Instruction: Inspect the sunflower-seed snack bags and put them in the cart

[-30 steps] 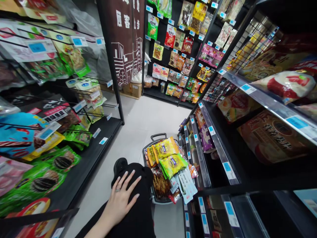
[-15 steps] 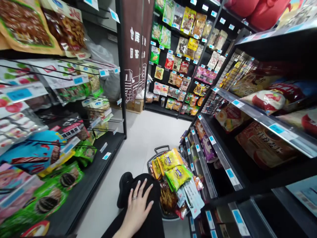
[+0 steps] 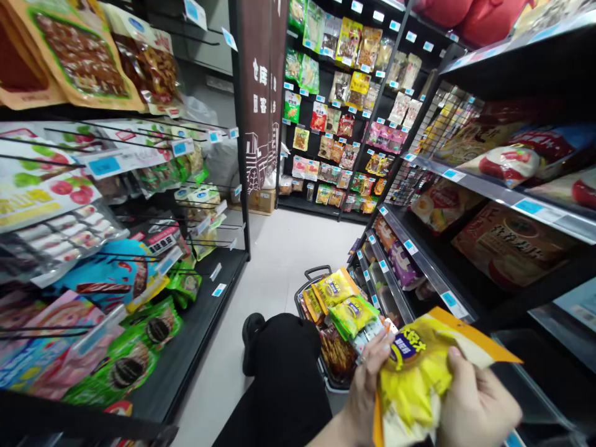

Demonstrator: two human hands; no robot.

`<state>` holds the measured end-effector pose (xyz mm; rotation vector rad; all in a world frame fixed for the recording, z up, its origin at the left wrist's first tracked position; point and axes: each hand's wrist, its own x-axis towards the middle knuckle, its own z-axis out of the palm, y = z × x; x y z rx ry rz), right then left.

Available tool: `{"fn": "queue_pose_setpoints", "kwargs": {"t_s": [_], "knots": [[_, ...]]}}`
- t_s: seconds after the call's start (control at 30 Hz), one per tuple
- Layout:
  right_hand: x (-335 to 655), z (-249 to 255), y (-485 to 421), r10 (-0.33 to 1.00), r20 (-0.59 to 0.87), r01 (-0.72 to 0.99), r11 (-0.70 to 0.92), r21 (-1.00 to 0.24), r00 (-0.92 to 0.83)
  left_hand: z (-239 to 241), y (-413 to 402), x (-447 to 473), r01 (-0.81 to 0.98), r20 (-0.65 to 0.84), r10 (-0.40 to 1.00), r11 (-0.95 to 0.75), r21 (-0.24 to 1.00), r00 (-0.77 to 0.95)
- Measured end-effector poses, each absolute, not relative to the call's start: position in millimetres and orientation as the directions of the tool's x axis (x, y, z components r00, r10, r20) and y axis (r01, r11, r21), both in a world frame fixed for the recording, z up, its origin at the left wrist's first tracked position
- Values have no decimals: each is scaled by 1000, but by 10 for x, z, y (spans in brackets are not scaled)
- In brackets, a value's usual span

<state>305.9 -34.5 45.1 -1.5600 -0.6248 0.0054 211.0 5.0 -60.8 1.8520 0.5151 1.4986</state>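
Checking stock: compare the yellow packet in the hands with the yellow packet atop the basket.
The held yellow packet is gripped between left hand and right hand; the basket packet lies untouched in the basket. The held yellow packet is bent and orange-edged; the basket packet looks smooth. Both are yellow with a blue label.

L hand low in view, approx 5 o'clock, fingers curled in a grip, fingertips pointing to 1 o'clock. L forearm enters from 6 o'clock. R hand at its 3 o'clock, back twd cam, fingers folded in a grip, thumb twd 11 o'clock.
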Motion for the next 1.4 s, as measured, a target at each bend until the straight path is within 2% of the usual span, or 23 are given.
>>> {"fn": "queue_pose_setpoints", "kwargs": {"t_s": [0.03,0.1,0.17,0.2,0.27,0.33,0.4,0.47,0.53,0.77,0.97,1.2,1.4], "knots": [[3011,381,-299,407,405,424,48,-905,819,-677,45,2081,-106,604,763,-597,795,231],[3003,264,-288,566,527,566,124,-815,634,-769,28,2010,-175,419,877,-385,906,237],[3122,157,-335,664,605,683,190,-705,440,-807,19,1943,-352,232,938,-132,927,259],[3218,94,-362,667,607,714,156,-682,433,-816,27,1916,-442,142,948,-1,897,285],[3439,-67,-408,658,511,681,-5,-732,554,-836,77,1867,-571,25,925,212,793,378],[3638,-260,-449,715,285,523,-132,-842,638,-875,159,1827,-634,11,890,317,706,457],[3766,-441,-503,784,41,328,-211,-921,620,-931,239,1802,-647,-2,858,389,656,514],[3811,-561,-568,782,-104,180,-267,-947,615,-981,294,1796,-649,-59,855,435,624,516],[3789,-606,-624,749,-150,110,-285,-952,645,-1006,324,1805,-654,-110,860,456,603,498],[3581,-545,-576,656,-23,177,-238,-955,754,-971,413,1794,-657,-190,859,490,572,475],[3570,-619,-511,622,-4,174,-224,-959,783,-956,477,1770,-628,-188,897,418,656,401],[3565,-670,-480,603,-31,143,-238,-961,797,-948,501,1785,-616,-227,888,444,651,400],[3572,-648,-510,591,-22,176,-275,-945,806,-949,510,1788,-601,-203,882,443,665,425]]}}
